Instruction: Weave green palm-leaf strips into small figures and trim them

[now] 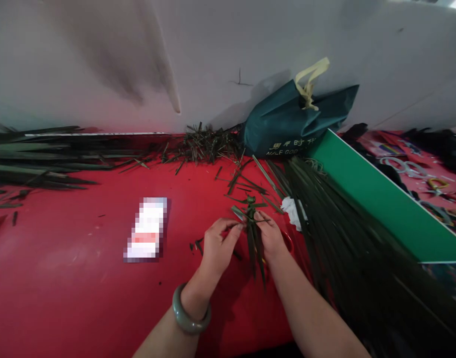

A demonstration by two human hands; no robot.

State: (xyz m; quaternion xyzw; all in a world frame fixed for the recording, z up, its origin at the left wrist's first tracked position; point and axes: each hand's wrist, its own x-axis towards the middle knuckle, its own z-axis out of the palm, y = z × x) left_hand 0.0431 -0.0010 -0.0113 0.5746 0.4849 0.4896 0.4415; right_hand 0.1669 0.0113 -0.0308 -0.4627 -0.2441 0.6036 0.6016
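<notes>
Between my two hands hangs a knotted green leaf piece [253, 238], with a small knot at its top and long pointed strips trailing downward. My right hand [269, 237] grips it from the right side, thumb and fingers closed near its middle. From the left, my left hand [217, 247] pinches a leaf strip [237, 213] that sticks out of the piece; the fingertips partly hide the contact. A green bangle [190, 325] circles my left wrist. Below my right hand, a red curved handle or rim [288, 242] shows in part.
A phone [146, 229] with a lit, blurred screen lies left on the red table [82, 298]. Long leaves [343, 248] spread on the right beside a green board [380, 204]. Crumpled white tissue [293, 213], leaf scraps [209, 144] and a dark teal bag [280, 119] lie further back.
</notes>
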